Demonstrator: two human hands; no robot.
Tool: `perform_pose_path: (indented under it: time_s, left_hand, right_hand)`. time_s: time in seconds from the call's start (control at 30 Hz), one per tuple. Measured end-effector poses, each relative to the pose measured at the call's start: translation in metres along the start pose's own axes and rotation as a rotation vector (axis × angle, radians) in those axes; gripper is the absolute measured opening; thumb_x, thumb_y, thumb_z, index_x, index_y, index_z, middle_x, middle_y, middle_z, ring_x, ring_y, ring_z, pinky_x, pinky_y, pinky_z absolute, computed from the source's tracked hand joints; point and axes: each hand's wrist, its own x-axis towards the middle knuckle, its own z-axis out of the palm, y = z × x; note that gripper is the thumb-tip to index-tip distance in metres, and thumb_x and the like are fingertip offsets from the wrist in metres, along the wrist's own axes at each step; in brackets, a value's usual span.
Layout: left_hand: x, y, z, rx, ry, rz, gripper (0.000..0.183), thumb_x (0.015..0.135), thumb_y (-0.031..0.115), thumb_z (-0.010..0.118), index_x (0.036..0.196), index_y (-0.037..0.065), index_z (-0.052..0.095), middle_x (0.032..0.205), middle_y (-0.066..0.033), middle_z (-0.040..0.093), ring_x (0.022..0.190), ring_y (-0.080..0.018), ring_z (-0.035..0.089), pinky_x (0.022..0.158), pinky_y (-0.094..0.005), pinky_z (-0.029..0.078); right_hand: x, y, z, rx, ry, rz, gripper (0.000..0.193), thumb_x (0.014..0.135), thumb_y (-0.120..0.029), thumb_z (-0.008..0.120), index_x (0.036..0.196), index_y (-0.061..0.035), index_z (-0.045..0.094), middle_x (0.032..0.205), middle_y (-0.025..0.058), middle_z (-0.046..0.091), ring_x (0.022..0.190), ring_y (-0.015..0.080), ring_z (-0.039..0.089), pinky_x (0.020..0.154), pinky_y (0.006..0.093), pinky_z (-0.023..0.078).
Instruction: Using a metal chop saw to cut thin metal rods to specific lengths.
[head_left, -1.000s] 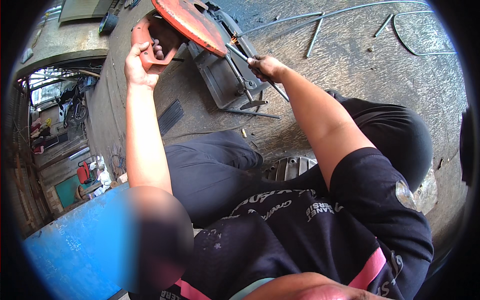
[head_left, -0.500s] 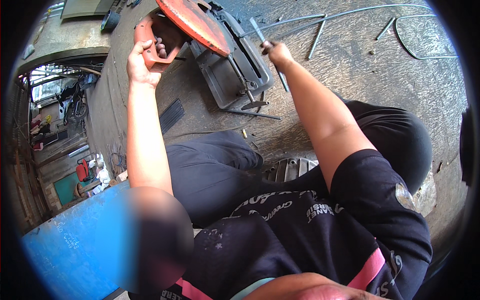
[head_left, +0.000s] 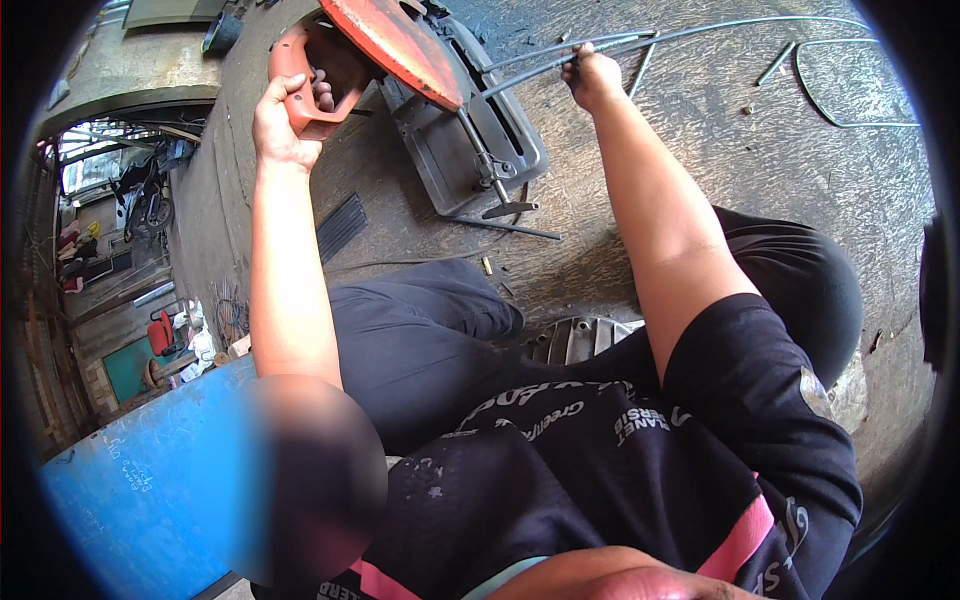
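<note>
At the frame's top, the left hand clamped its grip around the orange handle of a chop saw, while the right hand closed on thin metal rods on the floor. The rods looked light, stiff yet springy, best held near the blade.

Two bare forearms extended forward from the lower edge, left hand raised with fingers curled shut in a full grip, right hand reaching farther out, closed in a fist, knuckles up.
</note>
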Motion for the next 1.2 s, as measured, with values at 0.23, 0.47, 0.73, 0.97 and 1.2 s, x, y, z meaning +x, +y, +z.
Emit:
perform_pose_path:
  time_s: [0.23, 0.47, 0.73, 0.97, 1.2]
  left_hand:
    - [0.003, -0.001, 0.002, 0.005, -0.021, -0.009, 0.034, 0.077, 0.014, 0.056, 0.105, -0.005, 0.050, 0.092, -0.0136, 0.058, 0.076, -0.0195, 0.057, 0.070, -0.0304, 0.051]
    - [-0.002, 0.001, -0.006, 0.027, 0.012, -0.013, 0.031, 0.079, 0.016, 0.056, 0.102, -0.003, 0.052, 0.089, -0.0102, 0.057, 0.077, -0.0176, 0.057, 0.072, -0.0305, 0.052]
    - [0.003, -0.002, 0.000, 0.036, -0.003, 0.007, 0.028, 0.080, 0.017, 0.055, 0.102, -0.001, 0.053, 0.087, -0.0076, 0.056, 0.079, -0.0167, 0.057, 0.074, -0.0310, 0.052]
    - [0.001, 0.000, -0.002, 0.015, -0.018, -0.013, 0.028, 0.081, 0.016, 0.055, 0.103, -0.001, 0.051, 0.089, -0.0073, 0.055, 0.077, -0.0168, 0.056, 0.071, -0.0307, 0.051]
    - [-0.009, 0.004, 0.001, 0.039, 0.035, 0.023, 0.027, 0.081, 0.016, 0.054, 0.102, -0.001, 0.052, 0.086, -0.0071, 0.055, 0.076, -0.0166, 0.056, 0.071, -0.0303, 0.051]
  right_hand:
    - [0.007, 0.008, -0.020, 0.058, 0.053, -0.060, 0.029, 0.094, -0.009, 0.041, 0.119, 0.0041, 0.046, 0.083, 0.0129, 0.056, 0.055, 0.0182, 0.051, 0.047, 0.0311, 0.047]
    - [-0.010, -0.007, -0.009, 0.363, -0.150, 0.203, 0.035, 0.094, -0.004, 0.022, 0.120, 0.0124, 0.040, 0.119, 0.0308, 0.047, 0.112, 0.0424, 0.049, 0.096, 0.0455, 0.048]
    - [-0.011, 0.004, -0.021, 0.195, -0.500, 0.104, 0.053, 0.082, 0.017, 0.032, 0.133, 0.0019, 0.033, 0.129, 0.0264, 0.041, 0.118, 0.0358, 0.047, 0.097, 0.0407, 0.047]
    - [-0.024, 0.013, -0.034, 0.023, -0.419, 0.125, 0.044, 0.084, 0.013, 0.044, 0.127, 0.0001, 0.038, 0.120, 0.0206, 0.051, 0.110, 0.0287, 0.054, 0.097, 0.0361, 0.047]
    - [-0.016, 0.015, -0.028, -1.031, -0.094, 0.015, 0.031, 0.088, -0.032, 0.059, 0.097, -0.0019, 0.064, 0.082, 0.0099, 0.061, 0.068, 0.0173, 0.055, 0.063, 0.0306, 0.045]
